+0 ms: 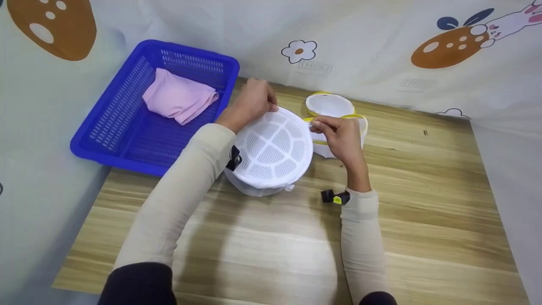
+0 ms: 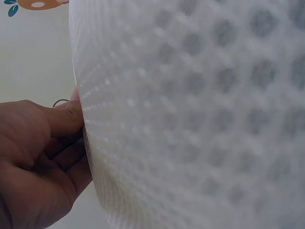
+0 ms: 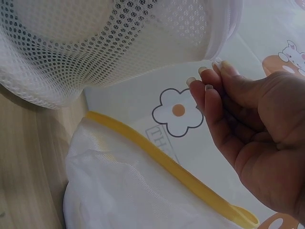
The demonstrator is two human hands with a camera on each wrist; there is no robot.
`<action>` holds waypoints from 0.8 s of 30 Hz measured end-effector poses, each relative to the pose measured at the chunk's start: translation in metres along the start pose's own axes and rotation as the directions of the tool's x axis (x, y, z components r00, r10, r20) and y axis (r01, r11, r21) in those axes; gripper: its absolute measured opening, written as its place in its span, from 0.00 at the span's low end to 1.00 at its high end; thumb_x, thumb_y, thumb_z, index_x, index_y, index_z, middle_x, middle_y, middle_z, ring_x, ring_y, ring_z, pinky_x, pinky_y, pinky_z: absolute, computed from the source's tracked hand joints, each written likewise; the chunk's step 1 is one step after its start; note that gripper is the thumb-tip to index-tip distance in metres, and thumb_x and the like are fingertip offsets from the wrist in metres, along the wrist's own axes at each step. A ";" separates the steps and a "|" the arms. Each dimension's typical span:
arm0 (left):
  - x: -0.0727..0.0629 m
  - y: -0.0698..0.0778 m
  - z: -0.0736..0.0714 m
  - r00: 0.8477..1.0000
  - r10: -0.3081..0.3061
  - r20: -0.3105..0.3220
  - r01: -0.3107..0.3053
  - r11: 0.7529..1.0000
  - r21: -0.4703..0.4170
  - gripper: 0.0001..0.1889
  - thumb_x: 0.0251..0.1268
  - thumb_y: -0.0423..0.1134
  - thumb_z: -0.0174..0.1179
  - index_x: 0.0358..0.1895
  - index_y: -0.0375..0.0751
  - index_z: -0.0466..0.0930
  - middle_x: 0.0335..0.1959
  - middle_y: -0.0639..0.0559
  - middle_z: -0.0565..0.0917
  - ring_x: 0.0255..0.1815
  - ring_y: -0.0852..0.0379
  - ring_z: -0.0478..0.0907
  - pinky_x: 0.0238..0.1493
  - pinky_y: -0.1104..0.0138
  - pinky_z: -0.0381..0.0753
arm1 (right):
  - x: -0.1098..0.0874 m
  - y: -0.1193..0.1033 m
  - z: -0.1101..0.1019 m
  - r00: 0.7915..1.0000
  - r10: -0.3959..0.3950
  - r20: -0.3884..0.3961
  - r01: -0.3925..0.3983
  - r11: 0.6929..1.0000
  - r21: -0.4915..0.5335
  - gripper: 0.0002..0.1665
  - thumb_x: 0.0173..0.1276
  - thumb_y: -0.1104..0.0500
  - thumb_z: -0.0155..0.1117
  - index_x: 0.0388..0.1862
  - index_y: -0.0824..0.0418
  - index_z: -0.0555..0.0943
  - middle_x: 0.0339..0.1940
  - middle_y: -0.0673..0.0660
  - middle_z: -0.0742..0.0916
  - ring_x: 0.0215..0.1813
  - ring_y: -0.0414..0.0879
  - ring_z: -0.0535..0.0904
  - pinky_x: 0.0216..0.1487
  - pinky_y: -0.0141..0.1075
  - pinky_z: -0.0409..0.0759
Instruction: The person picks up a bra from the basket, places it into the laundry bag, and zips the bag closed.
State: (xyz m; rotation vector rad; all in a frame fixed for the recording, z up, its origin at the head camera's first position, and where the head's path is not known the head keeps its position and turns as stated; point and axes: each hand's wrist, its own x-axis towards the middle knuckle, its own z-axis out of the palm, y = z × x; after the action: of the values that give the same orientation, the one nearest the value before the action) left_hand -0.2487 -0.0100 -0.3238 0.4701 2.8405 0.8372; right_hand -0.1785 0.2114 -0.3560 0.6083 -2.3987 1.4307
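A round white mesh laundry bag (image 1: 271, 148) stands tilted over the table, its ribbed circular lid facing up. At the lid's far edge my left hand (image 1: 255, 100) pinches the rim between thumb and fingers. The left wrist view shows that hand (image 2: 45, 157) at the edge of the mesh wall (image 2: 190, 119), which fills most of the picture. On the lid's right side, my right hand (image 1: 341, 135) pinches a small piece at the zipped rim. In the right wrist view, the thumb and finger of this hand (image 3: 252, 114) meet just beside the white zip edge (image 3: 221, 33).
Behind my right hand lie white mesh bags with yellow trim (image 1: 330, 105). A blue plastic basket (image 1: 114, 159) with a folded pink cloth (image 1: 180, 95) stands at the left. Patterned sheeting (image 1: 364, 55) borders the wooden table (image 1: 423, 237).
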 end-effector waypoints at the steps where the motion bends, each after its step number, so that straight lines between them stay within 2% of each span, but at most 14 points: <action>1: 0.000 0.000 0.000 1.000 -0.001 0.000 0.001 1.000 0.003 0.05 0.61 0.36 0.64 0.35 0.40 0.89 0.36 0.49 0.85 0.45 0.53 0.72 0.48 0.62 0.72 | 0.000 0.000 0.000 1.000 -0.001 0.000 0.001 1.000 -0.004 0.06 0.62 0.73 0.62 0.34 0.77 0.84 0.29 0.67 0.86 0.32 0.58 0.85 0.35 0.35 0.82; 10: -0.001 0.000 0.001 1.000 -0.010 0.006 0.010 1.000 0.025 0.05 0.62 0.35 0.63 0.35 0.40 0.89 0.38 0.47 0.84 0.49 0.50 0.70 0.54 0.60 0.68 | -0.001 -0.002 0.000 1.000 -0.017 0.000 0.017 1.000 -0.020 0.05 0.62 0.73 0.63 0.34 0.76 0.84 0.29 0.66 0.87 0.32 0.56 0.85 0.35 0.35 0.82; 16: -0.001 -0.001 0.001 0.999 -0.047 0.001 0.047 0.999 0.010 0.05 0.62 0.35 0.63 0.36 0.40 0.88 0.39 0.47 0.84 0.48 0.51 0.71 0.52 0.60 0.70 | -0.001 -0.001 -0.001 1.000 -0.004 0.003 0.004 1.000 -0.027 0.06 0.62 0.73 0.63 0.35 0.76 0.84 0.29 0.66 0.87 0.32 0.56 0.85 0.36 0.35 0.82; 24: -0.001 -0.003 -0.001 0.997 -0.074 -0.010 0.074 0.997 0.020 0.05 0.61 0.37 0.64 0.35 0.42 0.89 0.40 0.48 0.84 0.48 0.50 0.73 0.51 0.60 0.72 | 0.000 0.001 -0.001 1.000 -0.027 0.003 0.027 0.999 -0.028 0.05 0.62 0.73 0.62 0.34 0.76 0.84 0.28 0.66 0.87 0.31 0.56 0.85 0.35 0.35 0.82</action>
State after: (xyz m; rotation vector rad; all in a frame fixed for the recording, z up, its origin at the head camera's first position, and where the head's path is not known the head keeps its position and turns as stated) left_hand -0.2492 -0.0136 -0.3245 0.3620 2.8580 0.7996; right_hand -0.1784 0.2128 -0.3562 0.6329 -2.3990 1.3841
